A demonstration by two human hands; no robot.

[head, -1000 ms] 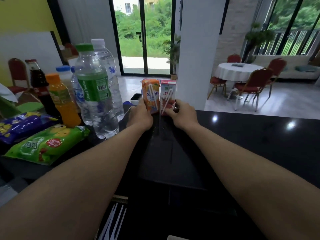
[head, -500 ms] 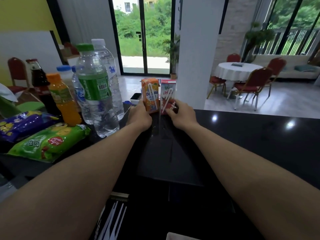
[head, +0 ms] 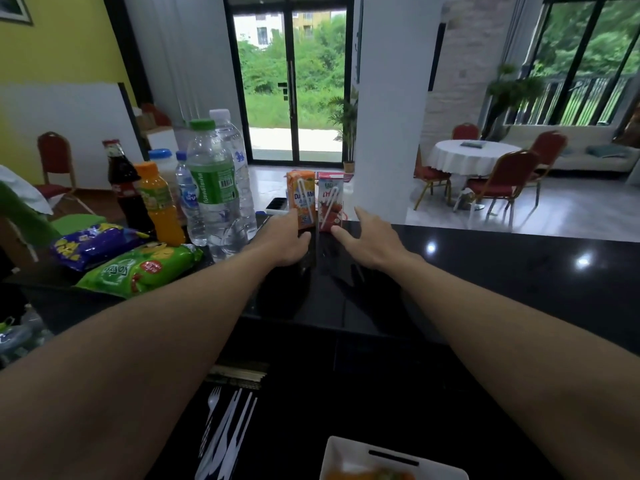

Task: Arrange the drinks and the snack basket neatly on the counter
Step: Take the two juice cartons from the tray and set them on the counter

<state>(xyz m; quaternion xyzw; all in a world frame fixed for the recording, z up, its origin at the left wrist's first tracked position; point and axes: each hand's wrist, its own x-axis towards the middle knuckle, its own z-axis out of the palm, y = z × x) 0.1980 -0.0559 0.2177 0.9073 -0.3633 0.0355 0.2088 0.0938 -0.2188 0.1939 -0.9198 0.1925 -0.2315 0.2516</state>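
Two drink cartons stand side by side at the far edge of the black counter: an orange carton and a red carton, each with a straw on its front. My left hand holds the orange carton low down, thumb on its left side, fingers curled at its base. My right hand hovers just right of the red carton with fingers spread, its index tip near the carton's base. Left of the cartons stand a green-label water bottle, a taller water bottle, a small water bottle, an orange juice bottle and a dark soda bottle.
A green snack bag and a blue snack bag lie at the counter's left end. White plastic cutlery and a white dish sit on the lower level near me. A small dark device lies behind the cartons. A white pillar rises beyond.
My right hand has let go of the red carton and drawn back to the right with fingers spread. My left hand stays at the orange carton. The cartons stand where they were.
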